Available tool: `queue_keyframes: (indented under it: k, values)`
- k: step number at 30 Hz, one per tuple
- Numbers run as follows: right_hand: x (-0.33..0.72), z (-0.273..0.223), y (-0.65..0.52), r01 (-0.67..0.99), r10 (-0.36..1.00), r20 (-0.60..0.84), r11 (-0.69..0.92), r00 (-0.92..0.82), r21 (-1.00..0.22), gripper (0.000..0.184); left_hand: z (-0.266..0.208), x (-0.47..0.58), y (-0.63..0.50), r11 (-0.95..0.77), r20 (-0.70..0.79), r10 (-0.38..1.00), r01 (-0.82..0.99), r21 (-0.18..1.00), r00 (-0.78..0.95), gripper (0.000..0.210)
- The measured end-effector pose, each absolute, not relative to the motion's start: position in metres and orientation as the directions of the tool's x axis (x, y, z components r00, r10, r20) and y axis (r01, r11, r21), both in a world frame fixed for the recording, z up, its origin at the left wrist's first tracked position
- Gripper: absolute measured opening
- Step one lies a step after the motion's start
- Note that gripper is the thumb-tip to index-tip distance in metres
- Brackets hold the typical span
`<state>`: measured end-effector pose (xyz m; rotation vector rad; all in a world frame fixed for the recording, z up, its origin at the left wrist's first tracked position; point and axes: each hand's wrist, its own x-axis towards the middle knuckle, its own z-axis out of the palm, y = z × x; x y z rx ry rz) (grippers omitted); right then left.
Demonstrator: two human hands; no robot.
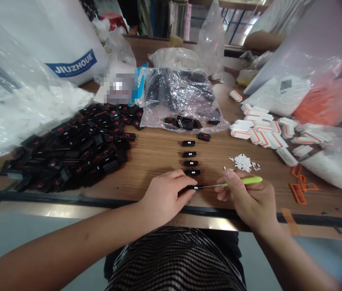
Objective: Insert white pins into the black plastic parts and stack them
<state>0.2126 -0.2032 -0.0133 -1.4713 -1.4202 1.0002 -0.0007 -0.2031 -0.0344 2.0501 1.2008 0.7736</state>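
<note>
Near the table's front edge, my left hand (168,193) is closed on a black connector housing (195,187) that shows white dots on its face. My right hand (250,198) pinches the lime-green handle of a thin metal pick (245,180). The pick's tip reaches the right end of that housing; whether it touches is too small to tell. Beyond my left fingers, several black housings with white dots (189,154) lie in a column. Another black housing with a red mark (204,137) rests just behind them. A small heap of tiny white plugs (243,162) lies beyond my right hand.
A big pile of black housings (83,149) spreads over the left. Behind stands a clear bag of black parts (180,93). White parts with orange stripes (262,129), orange frames (298,192) and plastic bags (337,157) occupy the right. A person's arm (263,40) shows across the table.
</note>
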Motion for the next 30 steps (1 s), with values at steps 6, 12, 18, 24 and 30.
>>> queue_keyframes:
  k: [6,12,18,24,30]
  values:
    - [0.208,-0.003,-0.208,0.494,0.994,0.099,0.113,-0.055,-0.862,0.033,-0.034,-0.001,-0.202,-0.382,0.168,0.894,0.510,0.770,0.416,0.016]
    - [0.201,0.007,-0.208,0.619,0.968,0.169,0.247,-0.183,-0.745,0.033,-0.034,-0.001,-0.203,-0.374,0.162,0.895,0.501,0.781,0.416,0.016]
    - [0.203,-0.006,-0.206,0.438,0.986,0.164,0.156,-0.019,-0.885,0.030,-0.034,0.000,-0.202,-0.376,0.160,0.895,0.512,0.772,0.416,0.017]
    - [0.205,-0.009,-0.206,0.379,0.980,0.191,0.157,0.055,-0.912,0.030,-0.035,0.000,-0.202,-0.383,0.177,0.895,0.503,0.775,0.408,0.016]
    - [0.204,-0.015,-0.206,0.368,0.987,0.162,0.149,0.007,-0.918,0.028,-0.036,0.000,-0.203,-0.384,0.175,0.896,0.513,0.768,0.409,0.017]
